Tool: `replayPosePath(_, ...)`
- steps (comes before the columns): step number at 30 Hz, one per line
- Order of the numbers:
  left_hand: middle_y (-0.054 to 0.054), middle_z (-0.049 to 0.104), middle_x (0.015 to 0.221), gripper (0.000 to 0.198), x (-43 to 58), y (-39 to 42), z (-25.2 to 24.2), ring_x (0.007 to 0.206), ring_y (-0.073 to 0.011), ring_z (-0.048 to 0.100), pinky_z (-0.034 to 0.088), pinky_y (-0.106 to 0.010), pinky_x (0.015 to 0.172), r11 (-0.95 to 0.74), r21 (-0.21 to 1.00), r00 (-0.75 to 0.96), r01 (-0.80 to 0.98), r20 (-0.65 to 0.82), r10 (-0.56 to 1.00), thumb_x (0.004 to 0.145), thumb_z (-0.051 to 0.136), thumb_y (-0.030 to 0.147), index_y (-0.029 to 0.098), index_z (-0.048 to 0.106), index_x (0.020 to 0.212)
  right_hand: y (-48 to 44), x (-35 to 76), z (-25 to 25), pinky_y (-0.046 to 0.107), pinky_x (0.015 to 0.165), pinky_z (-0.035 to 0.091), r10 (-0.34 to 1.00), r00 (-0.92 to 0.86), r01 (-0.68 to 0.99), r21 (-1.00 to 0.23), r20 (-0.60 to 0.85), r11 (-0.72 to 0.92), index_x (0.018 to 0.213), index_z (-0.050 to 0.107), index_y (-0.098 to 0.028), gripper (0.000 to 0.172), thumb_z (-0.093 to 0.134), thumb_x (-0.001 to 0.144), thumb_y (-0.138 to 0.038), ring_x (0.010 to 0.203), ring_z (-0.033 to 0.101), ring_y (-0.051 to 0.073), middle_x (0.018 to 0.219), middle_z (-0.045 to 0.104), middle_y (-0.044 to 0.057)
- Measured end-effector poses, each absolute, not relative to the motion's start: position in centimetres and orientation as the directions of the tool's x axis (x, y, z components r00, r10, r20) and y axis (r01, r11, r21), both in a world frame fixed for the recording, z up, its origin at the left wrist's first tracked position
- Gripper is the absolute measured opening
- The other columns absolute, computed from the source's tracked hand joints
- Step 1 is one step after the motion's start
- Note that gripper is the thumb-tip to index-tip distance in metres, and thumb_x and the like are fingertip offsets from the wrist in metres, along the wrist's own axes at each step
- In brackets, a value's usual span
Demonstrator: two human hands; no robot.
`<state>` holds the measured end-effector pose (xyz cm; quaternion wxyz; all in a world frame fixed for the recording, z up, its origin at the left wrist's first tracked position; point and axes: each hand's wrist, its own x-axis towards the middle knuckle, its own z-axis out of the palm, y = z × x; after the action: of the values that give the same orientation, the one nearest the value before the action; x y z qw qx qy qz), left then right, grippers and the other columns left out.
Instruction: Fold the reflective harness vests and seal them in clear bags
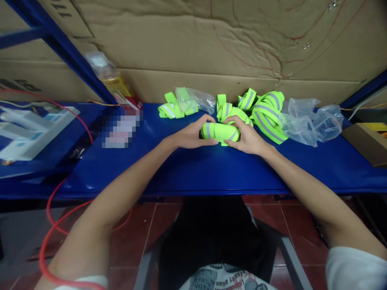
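A rolled neon-yellow reflective strap with grey stripes is held between both hands, just above the blue table. My left hand grips its left end, thumb in front and fingers behind. Around the right end, my right hand is closed the same way. Behind the hands lie more yellow reflective straps: a tangled pile to the right and a smaller bundle to the left. A clear plastic bag partly covers the left bundle.
Crumpled clear bags lie right of the pile, near an open cardboard box. A bottle of yellow liquid stands at the back left. White equipment and a red hose are at left. Cardboard backs the table.
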<state>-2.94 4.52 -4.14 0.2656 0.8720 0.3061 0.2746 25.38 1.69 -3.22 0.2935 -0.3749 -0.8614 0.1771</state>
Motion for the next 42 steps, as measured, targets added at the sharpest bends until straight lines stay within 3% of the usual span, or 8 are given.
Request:
replayPosePath(10, -0.004, 0.074, 0.105, 0.030, -1.9, 4.0, -4.1, 0.098, -0.0229, 0.070, 0.052, -0.035, 0.088, -0.765, 0.504, 0.602, 0.401, 0.484, 0.635, 0.087, 0.082, 0.034, 0.022, 0.068, 0.111, 1.1, 24.4, -3.5, 0.036, 0.071, 0.047, 0.825, -0.433, 0.623, -0.541, 0.363, 0.565, 0.105, 0.059, -0.024, 0.034, 0.078, 0.079, -0.034, 0.080, 0.070, 0.026, 0.098, 0.076, 0.005)
replayPosePath(16, -0.011, 0.071, 0.117, 0.023, -1.9, 4.0, -4.6, 0.110, -0.0272, 0.068, 0.057, -0.043, 0.096, -0.882, 0.300, 0.697, 0.363, 0.541, 0.471, 0.098, 0.066, 0.026, 0.025, 0.067, 0.121, 1.0, 24.9, -2.9, 0.042, 0.080, 0.052, 0.828, -0.508, 0.557, -0.643, 0.237, 0.525, 0.112, 0.049, -0.026, 0.051, 0.083, 0.076, -0.038, 0.090, 0.070, 0.028, 0.109, 0.075, 0.007)
replayPosePath(19, -0.012, 0.070, 0.125, 0.029, -1.7, 3.6, -4.5, 0.121, -0.0290, 0.066, 0.058, -0.048, 0.104, -0.919, 0.154, 0.734, 0.363, 0.560, 0.384, 0.103, 0.057, 0.019, 0.029, 0.068, 0.127, 1.2, 25.1, -3.0, 0.049, 0.096, 0.056, 0.809, -0.550, 0.493, -0.702, 0.208, 0.515, 0.137, 0.046, -0.024, 0.080, 0.090, 0.072, -0.039, 0.114, 0.070, 0.034, 0.127, 0.072, 0.013)
replayPosePath(23, -0.011, 0.071, 0.131, 0.031, -1.4, 3.2, -4.7, 0.131, -0.0286, 0.066, 0.059, -0.052, 0.110, -0.934, -0.022, 0.749, 0.357, 0.604, 0.272, 0.108, 0.050, 0.016, 0.032, 0.066, 0.129, 1.4, 25.3, -2.9, 0.060, 0.126, 0.043, 0.800, -0.578, 0.455, -0.750, 0.161, 0.479, 0.164, 0.039, -0.024, 0.117, 0.097, 0.067, -0.055, 0.153, 0.051, 0.043, 0.164, 0.053, 0.019)
replayPosePath(28, -0.009, 0.073, 0.133, 0.031, -0.9, 3.4, -5.7, 0.139, -0.0260, 0.066, 0.063, -0.050, 0.114, -0.925, -0.274, 0.706, 0.264, 0.708, -0.008, 0.106, 0.064, 0.015, 0.029, 0.063, 0.133, 1.6, 25.2, -3.2, 0.061, 0.132, 0.038, 0.777, -0.589, 0.439, -0.720, 0.222, 0.538, 0.166, 0.047, -0.027, 0.126, 0.101, 0.059, -0.063, 0.156, 0.050, 0.045, 0.167, 0.054, 0.013)
replayPosePath(33, -0.008, 0.076, 0.129, 0.029, 0.0, 3.4, -6.3, 0.128, -0.0224, 0.075, 0.065, -0.040, 0.111, -0.935, -0.194, 0.582, 0.297, 0.813, 0.016, 0.106, 0.070, 0.025, 0.024, 0.064, 0.134, 1.1, 24.5, -3.4, 0.057, 0.121, 0.052, 0.727, -0.605, 0.436, -0.628, 0.324, 0.644, 0.156, 0.057, -0.027, 0.098, 0.095, 0.068, -0.047, 0.141, 0.066, 0.041, 0.153, 0.068, 0.010)
replayPosePath(38, -0.008, 0.077, 0.122, 0.025, 0.5, 3.3, -6.0, 0.126, -0.0243, 0.075, 0.068, -0.040, 0.107, -0.865, -0.403, 0.616, 0.300, 0.774, -0.146, 0.103, 0.073, 0.020, 0.021, 0.068, 0.127, 0.3, 24.0, -3.0, 0.051, 0.099, 0.062, 0.783, -0.545, 0.565, -0.559, 0.299, 0.607, 0.143, 0.066, -0.021, 0.081, 0.090, 0.069, -0.044, 0.116, 0.078, 0.040, 0.127, 0.080, 0.010)
replayPosePath(42, -0.010, 0.075, 0.132, 0.035, 0.0, 4.2, -5.7, 0.137, -0.0245, 0.069, 0.063, -0.043, 0.112, -0.885, -0.384, 0.645, 0.265, 0.752, -0.133, 0.103, 0.072, 0.018, 0.024, 0.067, 0.137, 0.4, 23.8, -3.2, 0.049, 0.096, 0.061, 0.807, -0.495, 0.588, -0.559, 0.323, 0.584, 0.132, 0.070, -0.023, 0.068, 0.087, 0.068, -0.038, 0.111, 0.078, 0.038, 0.120, 0.082, 0.007)
